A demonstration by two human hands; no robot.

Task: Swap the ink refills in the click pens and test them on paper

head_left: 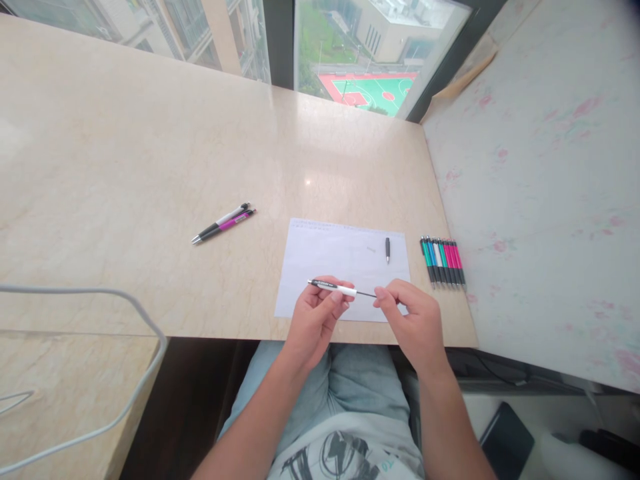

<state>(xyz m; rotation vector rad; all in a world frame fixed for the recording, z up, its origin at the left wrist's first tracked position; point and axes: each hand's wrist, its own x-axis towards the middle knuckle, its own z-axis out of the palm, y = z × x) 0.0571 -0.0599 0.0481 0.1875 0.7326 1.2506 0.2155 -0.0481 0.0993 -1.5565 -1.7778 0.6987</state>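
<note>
Fingers of the left hand (316,323) and of the right hand (414,319) are all gathered in pinches, over the near part of the paper sheet (313,250). Left of the sheet and well apart from it, two pens (224,224) lie slanted, one along the other, probably set aside there so as not to mix with loose pieces. Above the sheet, the left thumb and fingertips pinch a white pen barrel (345,290); it is almost level, with its front end to the right, perhaps so that the thin dark rod (367,294) is in line with it. This rod reaches to the right thumb and forefinger, which seem to pinch its end. Farther up on the sheet, a small pale piece (371,249), too small to identify, and a dark pen grip (387,251) lie apart; I suppose the white surface makes them easy to notice. Just right of the sheet, a row of pens (443,262) lies side by side, seemingly for good order.
</note>
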